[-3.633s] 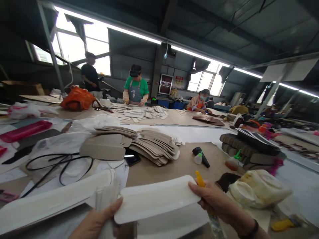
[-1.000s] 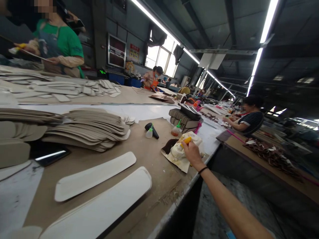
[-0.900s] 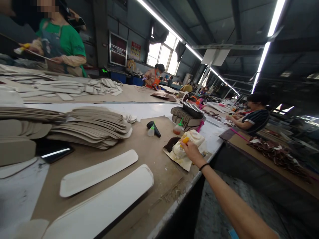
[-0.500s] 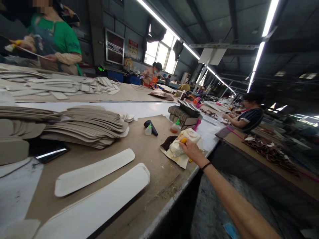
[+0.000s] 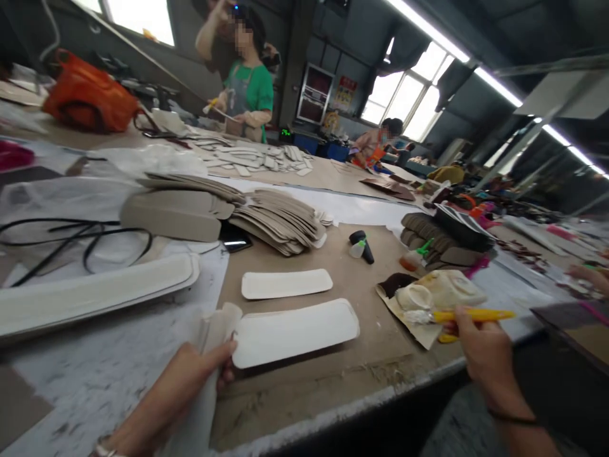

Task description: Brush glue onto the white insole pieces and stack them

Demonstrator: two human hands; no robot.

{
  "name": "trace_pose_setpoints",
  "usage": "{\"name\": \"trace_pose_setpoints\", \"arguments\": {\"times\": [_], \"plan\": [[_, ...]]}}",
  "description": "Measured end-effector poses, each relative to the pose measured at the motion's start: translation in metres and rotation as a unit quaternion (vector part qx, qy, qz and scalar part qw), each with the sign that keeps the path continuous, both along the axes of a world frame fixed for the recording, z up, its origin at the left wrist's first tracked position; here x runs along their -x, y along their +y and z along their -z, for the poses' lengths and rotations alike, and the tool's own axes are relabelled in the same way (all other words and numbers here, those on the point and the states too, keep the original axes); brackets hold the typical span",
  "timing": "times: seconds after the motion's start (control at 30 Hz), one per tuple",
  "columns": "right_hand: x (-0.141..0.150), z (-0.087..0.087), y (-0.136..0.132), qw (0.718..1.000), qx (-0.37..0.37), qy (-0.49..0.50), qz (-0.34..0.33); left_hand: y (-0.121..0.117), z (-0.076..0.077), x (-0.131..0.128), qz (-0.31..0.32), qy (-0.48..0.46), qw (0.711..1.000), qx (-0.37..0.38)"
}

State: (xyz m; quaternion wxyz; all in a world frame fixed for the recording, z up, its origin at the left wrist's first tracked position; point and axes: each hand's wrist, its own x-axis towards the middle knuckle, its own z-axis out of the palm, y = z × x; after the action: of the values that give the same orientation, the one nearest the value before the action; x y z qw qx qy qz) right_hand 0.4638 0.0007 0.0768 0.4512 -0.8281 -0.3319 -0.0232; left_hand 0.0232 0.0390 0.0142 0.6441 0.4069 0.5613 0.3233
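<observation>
In my right hand (image 5: 485, 349) is a yellow-handled brush (image 5: 476, 315), its handle pinched between thumb and fingers. Its whitish bristles point left, over a stained sheet beside a crusted cream container (image 5: 447, 289) with a round opening. My left hand (image 5: 204, 371) is closed on a pale, blurred strip (image 5: 190, 425) that stands up beside the thumb and runs down toward the bottom edge. Just right of those fingers lies a small stack of white rounded panels (image 5: 299, 333) on the brown table covering. A single narrower white panel (image 5: 285, 284) rests behind the stack.
Behind are fanned stacks of grey-brown panels (image 5: 280, 219), a dark phone (image 5: 236, 242), a small green-tipped bottle (image 5: 356, 249) and another with amber liquid (image 5: 413, 257). More long white panels (image 5: 99, 292) and a black cord (image 5: 90, 247) lie left. Co-workers stand across the table.
The view has swung left. My left hand has come into view holding the pale strip. My right hand now holds the brush out level, its bristles visible beside the container.
</observation>
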Motion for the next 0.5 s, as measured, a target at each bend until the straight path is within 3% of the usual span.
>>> {"name": "trace_pose_setpoints", "arguments": {"times": [0.03, 0.1, 0.17, 0.27, 0.37, 0.5], "plan": [[0.022, 0.005, -0.002, 0.994, -0.041, 0.097, -0.041, -0.001, -0.003, -0.002, -0.016, -0.016, 1.0, 0.005], [0.078, 0.016, -0.005, 0.952, -0.079, 0.238, -0.175, -0.002, -0.007, -0.005, -0.029, -0.043, 0.998, 0.022], [0.139, 0.026, -0.003, 0.906, -0.088, 0.308, -0.277, -0.003, -0.008, -0.006, -0.029, -0.062, 0.997, 0.034], [0.21, 0.038, 0.008, 0.86, -0.098, 0.364, -0.343, -0.004, -0.005, -0.004, -0.031, -0.08, 0.995, 0.047], [0.239, 0.045, 0.017, 0.856, -0.093, 0.367, -0.352, -0.003, -0.001, -0.002, -0.037, -0.091, 0.994, 0.051], [0.238, 0.043, 0.018, 0.877, -0.084, 0.338, -0.332, -0.002, 0.001, -0.001, -0.04, -0.106, 0.992, 0.058]]}}
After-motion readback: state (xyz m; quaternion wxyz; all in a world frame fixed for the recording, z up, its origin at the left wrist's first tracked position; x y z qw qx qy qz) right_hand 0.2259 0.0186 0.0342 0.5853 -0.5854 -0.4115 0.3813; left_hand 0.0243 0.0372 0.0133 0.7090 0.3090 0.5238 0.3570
